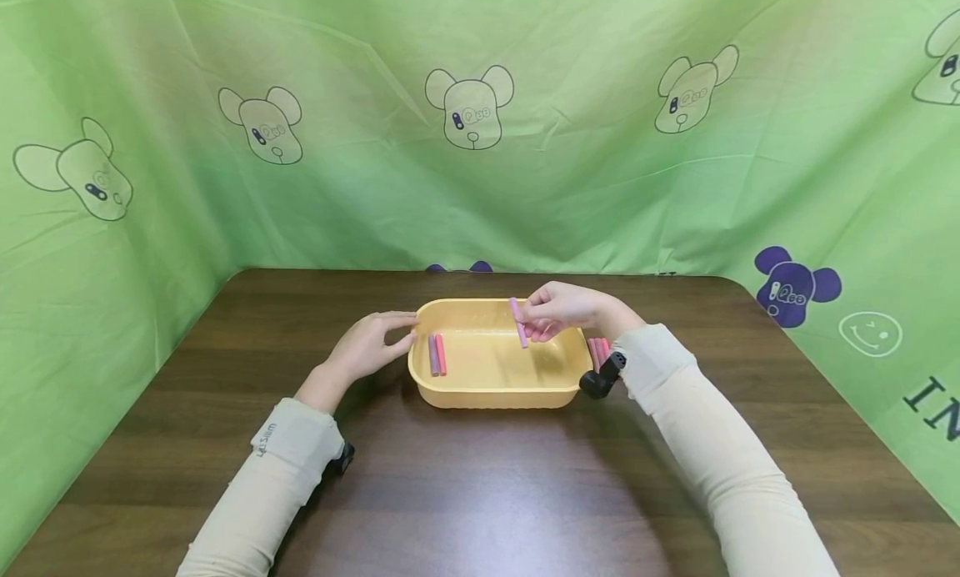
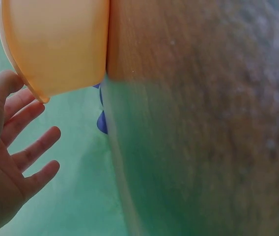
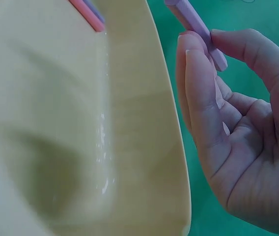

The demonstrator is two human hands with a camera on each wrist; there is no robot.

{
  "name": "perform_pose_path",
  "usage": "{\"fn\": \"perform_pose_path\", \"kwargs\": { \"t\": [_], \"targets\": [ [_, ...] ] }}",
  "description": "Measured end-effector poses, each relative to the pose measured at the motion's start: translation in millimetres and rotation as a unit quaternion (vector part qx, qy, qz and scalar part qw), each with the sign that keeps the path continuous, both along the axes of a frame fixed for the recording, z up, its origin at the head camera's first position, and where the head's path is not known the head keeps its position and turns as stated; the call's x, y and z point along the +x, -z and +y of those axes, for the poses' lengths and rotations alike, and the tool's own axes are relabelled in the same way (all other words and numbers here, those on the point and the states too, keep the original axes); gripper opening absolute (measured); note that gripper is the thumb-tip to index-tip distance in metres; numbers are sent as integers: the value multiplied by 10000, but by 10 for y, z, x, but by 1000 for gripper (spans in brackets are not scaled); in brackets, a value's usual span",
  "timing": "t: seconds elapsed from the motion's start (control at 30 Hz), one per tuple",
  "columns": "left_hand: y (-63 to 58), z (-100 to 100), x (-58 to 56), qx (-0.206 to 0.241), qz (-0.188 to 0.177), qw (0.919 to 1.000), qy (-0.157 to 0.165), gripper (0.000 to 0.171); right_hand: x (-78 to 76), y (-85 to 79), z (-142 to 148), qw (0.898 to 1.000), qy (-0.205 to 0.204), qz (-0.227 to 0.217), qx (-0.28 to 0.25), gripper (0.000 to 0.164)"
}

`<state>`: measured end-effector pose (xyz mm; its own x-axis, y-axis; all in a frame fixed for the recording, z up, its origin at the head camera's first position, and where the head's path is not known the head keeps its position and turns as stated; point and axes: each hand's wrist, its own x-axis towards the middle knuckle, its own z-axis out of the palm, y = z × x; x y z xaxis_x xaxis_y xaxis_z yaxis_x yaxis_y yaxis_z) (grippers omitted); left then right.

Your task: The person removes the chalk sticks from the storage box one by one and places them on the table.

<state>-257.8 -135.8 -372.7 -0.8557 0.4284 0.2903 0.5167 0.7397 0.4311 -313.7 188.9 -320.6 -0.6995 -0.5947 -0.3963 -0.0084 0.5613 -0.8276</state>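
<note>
A yellow plastic basin (image 1: pixel 495 399) with rounded ends stands on the table. My left hand (image 1: pixel 367 343) touches its left rim; in the left wrist view the thumb and nearest fingers meet the rim while the other fingers spread apart. Over the basin's right half, my right hand (image 1: pixel 564 307) pinches a light purple stick (image 3: pixel 193 18) between thumb and fingertips, holding it above the floor of the basin. Inside, at the left end, a purple stick (image 1: pixel 433 357) and a pink stick (image 1: pixel 441 356) lie side by side.
Just right of the basin, several pink and reddish sticks (image 1: pixel 597 352) lie on the brown wooden table (image 1: pixel 480 477), partly hidden by the right wrist and its camera (image 1: pixel 602 377). A green printed cloth (image 1: pixel 375 202) hangs behind the table and along both sides.
</note>
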Motion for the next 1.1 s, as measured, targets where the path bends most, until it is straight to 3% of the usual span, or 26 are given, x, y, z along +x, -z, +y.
{"fn": "perform_pose_path", "kwargs": {
  "t": [0.4,0.7,1.1],
  "targets": [
    [8,-3,8,81,-100,9999,-92,36,51,41,195,9997,222,69,-56,20],
    [-4,-2,16,162,-198,9996,-90,36,73,70,367,9991,265,-162,-303,17],
    [2,-2,14,202,-172,9996,-24,36,134,98,559,9987,483,25,-152,18]
  ]
}}
